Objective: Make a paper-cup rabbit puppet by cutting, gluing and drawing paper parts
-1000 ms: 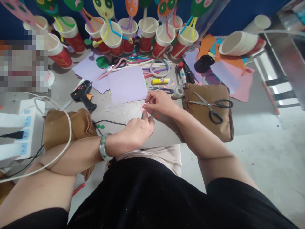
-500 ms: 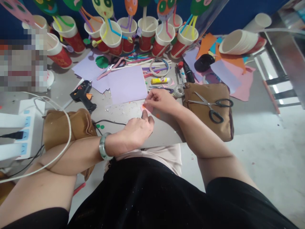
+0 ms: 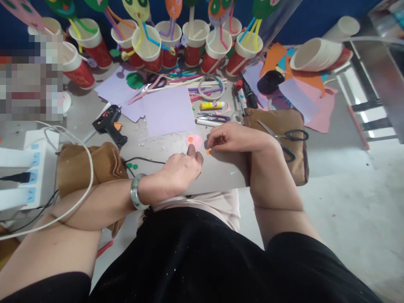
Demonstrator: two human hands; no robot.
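A pink paper oval [image 3: 196,141] lies flat on the table with an orange paper dot [image 3: 190,139] on its left part. The index fingertip of my left hand [image 3: 184,168] presses on the lower edge of the oval, with the other fingers curled under. Just to the right, my right hand [image 3: 232,138] is closed, thumb and fingertips pinched at a second orange paper dot [image 3: 208,152] by the tabletop. A lilac paper sheet [image 3: 170,110] lies behind the oval.
Behind are a glue stick [image 3: 212,106], purple-handled scissors [image 3: 217,118] and red paper cups [image 3: 148,50] with paper figures. A black glue gun [image 3: 110,125] lies left, near a power strip [image 3: 41,168]. Black-handled scissors [image 3: 277,136] rest on a brown pouch [image 3: 299,160] at right.
My right hand has left the pink oval and moved right and slightly nearer to me, to the loose orange dot. My left hand stays at the oval, which is now uncovered.
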